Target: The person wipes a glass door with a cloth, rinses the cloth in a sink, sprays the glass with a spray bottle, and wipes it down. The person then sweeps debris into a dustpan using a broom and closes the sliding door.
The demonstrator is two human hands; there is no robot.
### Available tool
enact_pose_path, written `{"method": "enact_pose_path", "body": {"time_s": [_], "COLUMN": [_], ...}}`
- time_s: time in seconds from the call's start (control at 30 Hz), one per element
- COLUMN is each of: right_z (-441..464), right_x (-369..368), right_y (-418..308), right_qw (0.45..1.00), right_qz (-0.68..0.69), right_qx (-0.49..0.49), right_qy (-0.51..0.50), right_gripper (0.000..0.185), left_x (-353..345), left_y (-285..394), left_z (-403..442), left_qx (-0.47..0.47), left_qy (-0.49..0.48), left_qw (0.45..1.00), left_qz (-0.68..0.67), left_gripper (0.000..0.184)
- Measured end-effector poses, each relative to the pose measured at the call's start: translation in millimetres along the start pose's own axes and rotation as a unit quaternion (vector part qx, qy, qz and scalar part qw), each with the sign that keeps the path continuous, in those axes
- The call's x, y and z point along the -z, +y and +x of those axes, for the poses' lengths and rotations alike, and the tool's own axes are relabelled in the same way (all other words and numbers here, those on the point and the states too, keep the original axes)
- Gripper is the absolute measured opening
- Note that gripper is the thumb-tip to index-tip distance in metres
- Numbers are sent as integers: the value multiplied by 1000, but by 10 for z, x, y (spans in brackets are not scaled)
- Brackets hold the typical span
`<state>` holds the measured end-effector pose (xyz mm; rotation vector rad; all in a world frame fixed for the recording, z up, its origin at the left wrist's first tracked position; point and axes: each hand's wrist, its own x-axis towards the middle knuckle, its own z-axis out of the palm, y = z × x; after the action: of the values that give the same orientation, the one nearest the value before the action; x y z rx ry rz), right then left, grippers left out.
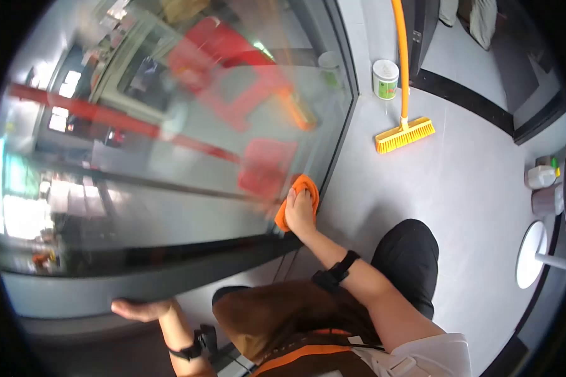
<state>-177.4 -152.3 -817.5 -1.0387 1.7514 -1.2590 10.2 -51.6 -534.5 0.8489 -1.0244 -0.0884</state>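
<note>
My right hand (300, 210) presses a bunched orange cloth (303, 183) against the lower corner of a large glass panel (201, 217), close to its dark frame. The fingers are closed on the cloth. Lower left, my left hand (143, 310) is at the near edge of the panel's grey frame (63, 295), gripping it; some of its fingers are hidden. Blurred red shapes, a red bar and bright reflections show in the glass.
A yellow broom (405, 134) with an orange handle stands on the grey floor (459, 188) beside a white-and-green tub (385, 80). Bottles (543, 176) and a white round disc on a stem (531, 254) are at right. Another person's legs (482, 22) show beyond a doorway.
</note>
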Motion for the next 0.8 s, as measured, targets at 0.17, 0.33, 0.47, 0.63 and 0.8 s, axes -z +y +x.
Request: {"method": "enact_pose_path", "body": {"time_s": [0.17,0.33,0.47,0.63,0.8], "right_z": [242,306,517,670,-320], "right_x": [1207,1841,1800,685,179], "right_y": [-835,-2146,-2652,-2227,-2203], "right_qw": [800,704,846,859,849], "right_qz": [-289,-511,80,166,24], "right_qx": [246,426,516,453,469], "right_qy": [-465,-248,-112,171,242], "right_gripper": [16,28,34,49,55], "left_x": [-28,-219,-313,-323,-255], "left_y": [-18,150,161,217,144], "left_z": [-84,-19,-25,-21,-21], "left_qx": [30,-40,-87,-128,-82], "left_qy": [-19,-76,-43,-45,-52], "left_qw": [999,993,991,982,991], "left_qz": [8,84,89,130,87], "left_gripper": [58,67,70,75,88]}}
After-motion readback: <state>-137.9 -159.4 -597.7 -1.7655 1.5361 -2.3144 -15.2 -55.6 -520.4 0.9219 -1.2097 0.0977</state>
